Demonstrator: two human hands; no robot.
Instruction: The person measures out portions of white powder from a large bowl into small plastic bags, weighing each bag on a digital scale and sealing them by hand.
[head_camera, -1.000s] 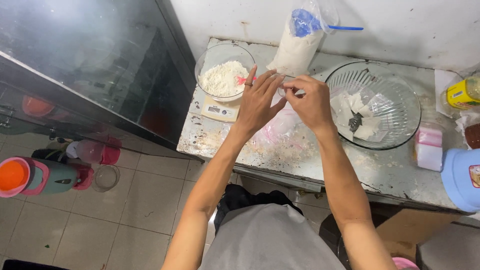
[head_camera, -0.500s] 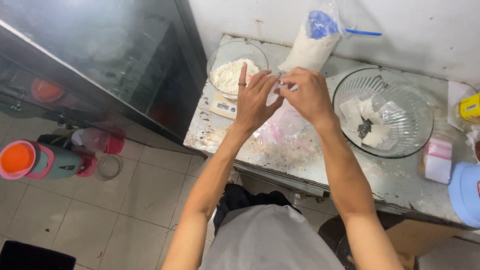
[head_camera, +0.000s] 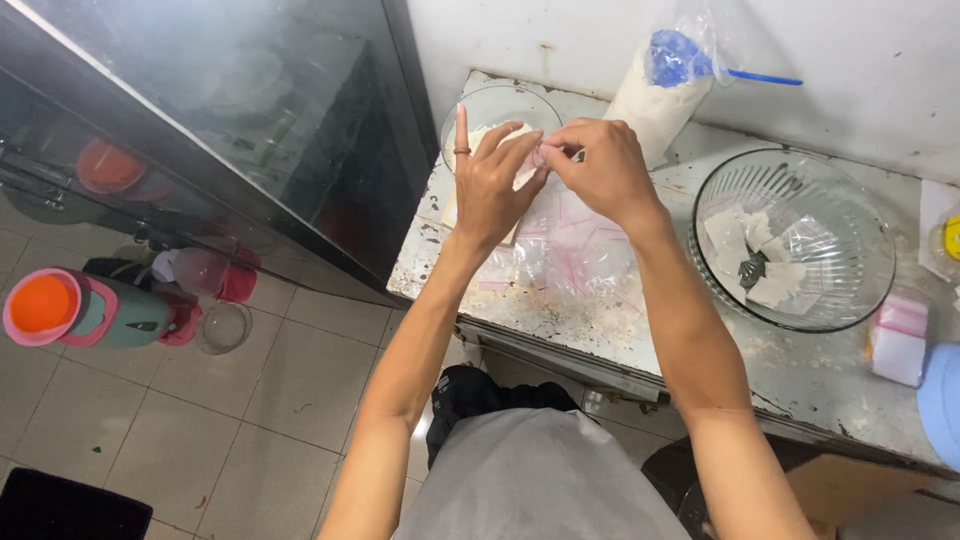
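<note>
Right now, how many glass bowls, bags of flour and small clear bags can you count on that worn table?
Glass bowls: 2, a small one behind the hands and a large ribbed one to the right.
Bags of flour: 1, the tall bag at the wall.
Small clear bags: cannot tell exactly; a heap lies under the hands, and the left hand and right hand pinch one.
Total: 3 counted, plus the heap.

A small clear plastic bag (head_camera: 548, 158) is pinched at its top edge at upper centre of the frame, above a pile of similar bags (head_camera: 570, 245).
</note>
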